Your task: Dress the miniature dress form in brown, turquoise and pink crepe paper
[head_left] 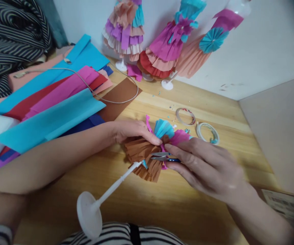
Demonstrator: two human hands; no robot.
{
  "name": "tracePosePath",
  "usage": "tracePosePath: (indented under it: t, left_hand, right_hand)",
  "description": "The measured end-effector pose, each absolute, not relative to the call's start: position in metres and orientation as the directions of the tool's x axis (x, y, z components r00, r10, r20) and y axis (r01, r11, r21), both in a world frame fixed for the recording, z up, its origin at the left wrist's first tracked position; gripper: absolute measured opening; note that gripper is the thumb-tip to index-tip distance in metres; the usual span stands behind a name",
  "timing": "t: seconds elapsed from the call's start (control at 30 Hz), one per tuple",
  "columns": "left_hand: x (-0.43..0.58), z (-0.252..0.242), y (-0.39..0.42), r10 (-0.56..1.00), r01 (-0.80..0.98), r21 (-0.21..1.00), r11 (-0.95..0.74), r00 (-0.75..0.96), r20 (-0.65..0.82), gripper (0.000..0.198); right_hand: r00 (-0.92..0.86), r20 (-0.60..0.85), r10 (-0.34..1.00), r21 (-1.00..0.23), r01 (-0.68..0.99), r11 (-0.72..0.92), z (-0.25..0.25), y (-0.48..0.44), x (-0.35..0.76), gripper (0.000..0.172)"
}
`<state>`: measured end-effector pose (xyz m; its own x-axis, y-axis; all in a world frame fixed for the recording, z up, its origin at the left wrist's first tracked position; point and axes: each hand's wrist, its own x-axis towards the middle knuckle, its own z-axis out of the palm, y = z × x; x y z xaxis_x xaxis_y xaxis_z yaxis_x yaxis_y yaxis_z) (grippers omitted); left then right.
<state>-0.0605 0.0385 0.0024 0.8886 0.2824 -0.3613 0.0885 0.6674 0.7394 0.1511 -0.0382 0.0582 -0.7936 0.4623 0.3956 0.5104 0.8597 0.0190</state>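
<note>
My left hand [139, 132] is closed on a small paper dress [141, 149] of pleated brown crepe paper, thumb pressed down at its waist. Turquoise and magenta paper pieces [164, 128] fan out from the dress's far side. A white stand [116, 185] with a round base sticks out of the skirt toward me, tilted. In my right hand [208, 166] is a pair of small scissors [162, 156] with dark blue handles. Their blades lie over the brown paper, close beside my left thumb. A magenta strip hangs near the blades; whether they touch it, I cannot tell.
Folded crepe paper sheets [52, 115] and a grey cable [118, 102] lie at the left. Several paper dresses on white stands [162, 58] lean along the back wall. Two tape rolls [208, 133] and scattered small beads are behind my right hand. A striped cloth [14, 44] is at back left.
</note>
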Motion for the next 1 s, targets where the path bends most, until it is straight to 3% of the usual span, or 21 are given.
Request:
tracePosePath:
  t: [0.2,0.5,1.0]
  left_hand:
    - [-0.058,0.000,0.039,0.305,0.079,0.723,0.686,0.871,-0.384,0.025]
    - [-0.058,0.001,0.039,0.310,0.081,0.722,0.687,0.865,-0.393,0.011]
    - [-0.057,0.000,0.038,0.305,0.099,0.732,0.675,0.865,-0.398,0.019]
  right_hand:
    - [-0.797,0.401,0.451,0.039,0.507,0.861,0.057,-0.039,0.145,0.026]
    - [-0.807,0.389,0.444,0.043,0.497,0.867,0.054,-0.036,0.137,0.023]
    - [-0.816,0.415,0.403,0.043,0.460,0.887,0.048,-0.033,0.140,0.027]
